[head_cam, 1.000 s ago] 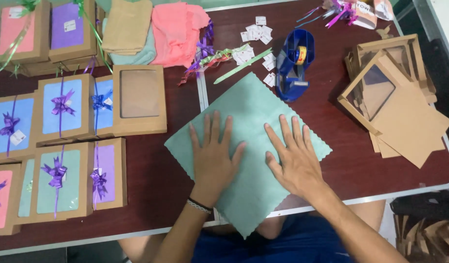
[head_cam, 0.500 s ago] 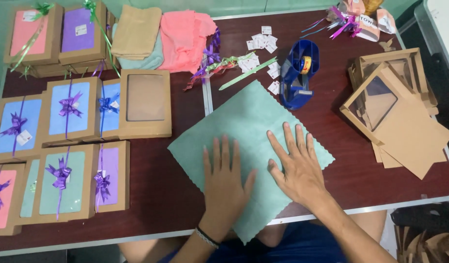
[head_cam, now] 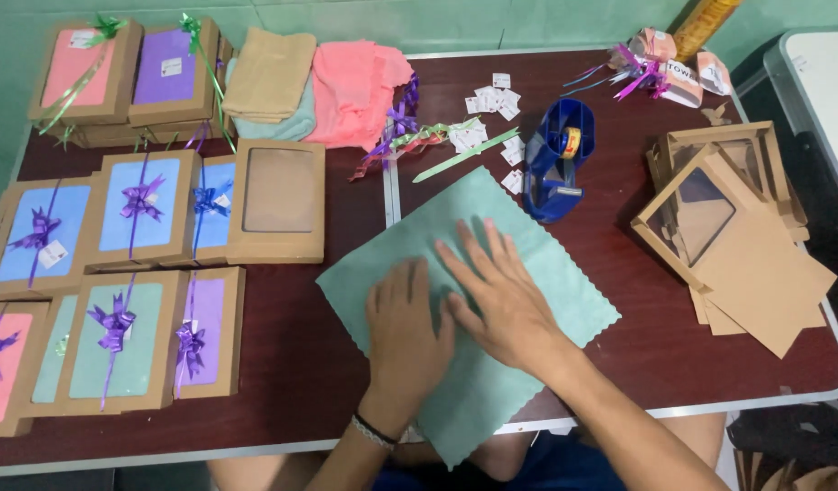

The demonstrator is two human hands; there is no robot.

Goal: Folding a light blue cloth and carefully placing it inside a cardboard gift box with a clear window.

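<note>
Left hand and right hand flat, fingers spread, gripping nothing, pressing green cloth (scalloped edge); tape dispenser at one o'clock.

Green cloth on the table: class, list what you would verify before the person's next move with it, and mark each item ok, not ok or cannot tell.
1. The green cloth lies spread flat on the table: ok, though its near corner hangs over the edge.
2. Both hands rest on it: ok; left hand and right hand press palms down, side by side.
3. No other item sits on the cloth: ok.
4. The blue tape dispenser stands off the cloth: cannot tell; its base meets the far edge.
5. An open windowed box is close by: ok, left of the cloth.
6. Creases under the palms: cannot tell.
</note>
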